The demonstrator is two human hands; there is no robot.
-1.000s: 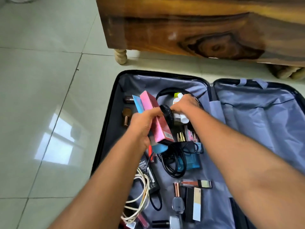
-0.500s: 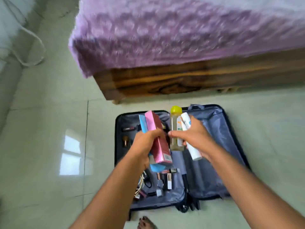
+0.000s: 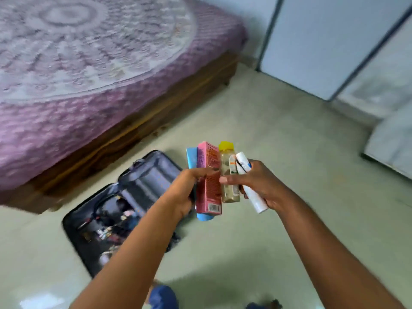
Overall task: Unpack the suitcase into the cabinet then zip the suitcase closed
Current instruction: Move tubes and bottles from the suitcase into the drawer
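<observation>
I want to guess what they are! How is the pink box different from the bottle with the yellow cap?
The pink box is flat-sided and solid pink, with a barcode near its bottom; the bottle with the yellow cap is see-through with pale liquid inside. The left hand grips the pink box, while the right hand holds the bottle. The box looks wider and longer. Both stand upright, side by side, above the floor.

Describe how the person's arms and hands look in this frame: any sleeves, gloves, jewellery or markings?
Both arms are bare for as far as they show, with no sleeve in view. The left hand and the right hand wear no gloves; no rings, watch or bracelet show on either. One pale, unpainted nail shows on the right hand. No markings can be seen.
</observation>
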